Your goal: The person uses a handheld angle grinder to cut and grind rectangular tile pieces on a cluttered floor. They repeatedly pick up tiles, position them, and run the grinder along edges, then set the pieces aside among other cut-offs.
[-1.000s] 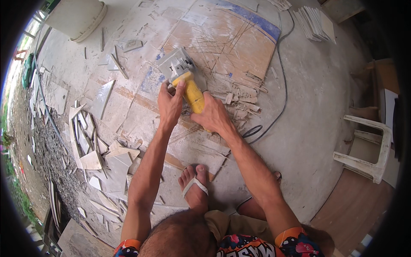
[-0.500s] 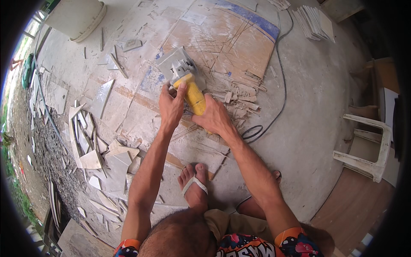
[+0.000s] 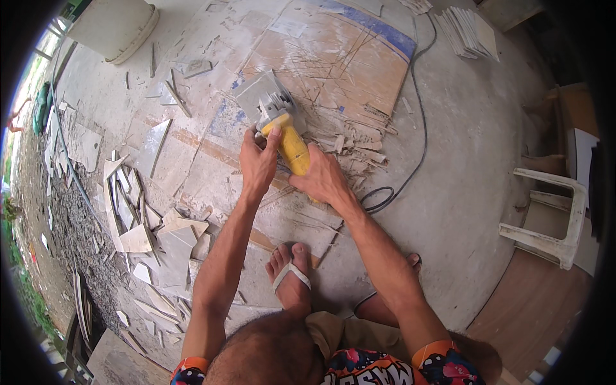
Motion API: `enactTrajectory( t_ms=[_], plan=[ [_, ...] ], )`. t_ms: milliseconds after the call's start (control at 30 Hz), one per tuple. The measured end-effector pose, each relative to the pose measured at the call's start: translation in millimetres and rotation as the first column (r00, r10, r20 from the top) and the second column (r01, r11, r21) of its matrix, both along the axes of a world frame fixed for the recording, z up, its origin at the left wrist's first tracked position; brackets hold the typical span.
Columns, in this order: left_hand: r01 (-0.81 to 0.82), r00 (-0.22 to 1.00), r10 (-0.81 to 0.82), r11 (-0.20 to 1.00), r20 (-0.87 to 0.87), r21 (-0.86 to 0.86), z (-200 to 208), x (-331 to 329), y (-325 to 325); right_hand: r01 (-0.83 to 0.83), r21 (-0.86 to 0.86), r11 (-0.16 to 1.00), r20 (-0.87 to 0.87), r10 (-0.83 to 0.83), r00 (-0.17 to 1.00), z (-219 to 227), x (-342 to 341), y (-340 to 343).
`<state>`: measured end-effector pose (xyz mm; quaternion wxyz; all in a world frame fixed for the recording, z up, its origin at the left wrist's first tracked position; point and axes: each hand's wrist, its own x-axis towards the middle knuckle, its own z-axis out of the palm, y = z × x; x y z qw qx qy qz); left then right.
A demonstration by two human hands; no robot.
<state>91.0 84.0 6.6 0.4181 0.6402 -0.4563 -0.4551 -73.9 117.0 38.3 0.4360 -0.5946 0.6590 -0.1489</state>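
A yellow angle grinder (image 3: pixel 289 138) lies low over a dusty, scored board (image 3: pixel 333 70) on the concrete floor, its grey head on a small grey tile piece (image 3: pixel 256 90). My left hand (image 3: pixel 256 163) grips the grinder near its head, thumb on the yellow body. My right hand (image 3: pixel 324 179) wraps the rear of the yellow handle. A black cord (image 3: pixel 410 141) runs from the grinder in a loop and off to the back. My sandalled foot (image 3: pixel 289 276) rests on the floor just below my hands.
Broken tile offcuts (image 3: pixel 147 237) are heaped on the left, thin strips (image 3: pixel 359 141) lie right of the grinder. A white bucket (image 3: pixel 115 25) stands back left, stacked tiles (image 3: pixel 468 32) back right, a white plastic chair (image 3: pixel 552 218) at right.
Both hands and the grinder have edged slightly up and away along the board; the grip is unchanged.
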Motion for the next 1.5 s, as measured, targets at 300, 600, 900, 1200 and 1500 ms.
enactTrajectory(
  t_ms=[300, 600, 900, 1200, 1500],
  plan=[
    [0.007, 1.000, -0.007, 1.000, 0.016, -0.003, -1.2, -2.7, 5.1, 0.009, -0.003, 1.000, -0.009, -0.009, 1.000, -0.4, -3.2, 6.4],
    [0.025, 1.000, -0.025, 1.000, -0.013, 0.003, 4.0, -6.1, 11.2, -0.002, -0.011, 1.000, -0.006, 0.002, 1.000, -2.4, -7.6, 12.1],
    [0.031, 1.000, -0.031, 0.999, 0.006, 0.010, 4.0, -7.5, 15.6, -0.007, 0.010, 1.000, 0.002, 0.007, 1.000, 2.7, -9.8, 16.0],
    [0.044, 0.999, -0.045, 0.998, 0.016, 0.038, 4.7, -8.9, 19.3, -0.034, -0.010, 0.999, -0.019, 0.034, 0.999, -2.2, -13.2, 21.0],
    [0.029, 1.000, -0.029, 1.000, -0.006, 0.005, -2.1, -10.3, 25.6, -0.012, -0.033, 0.999, 0.008, 0.012, 1.000, -2.5, -14.6, 27.8]
  ],
)
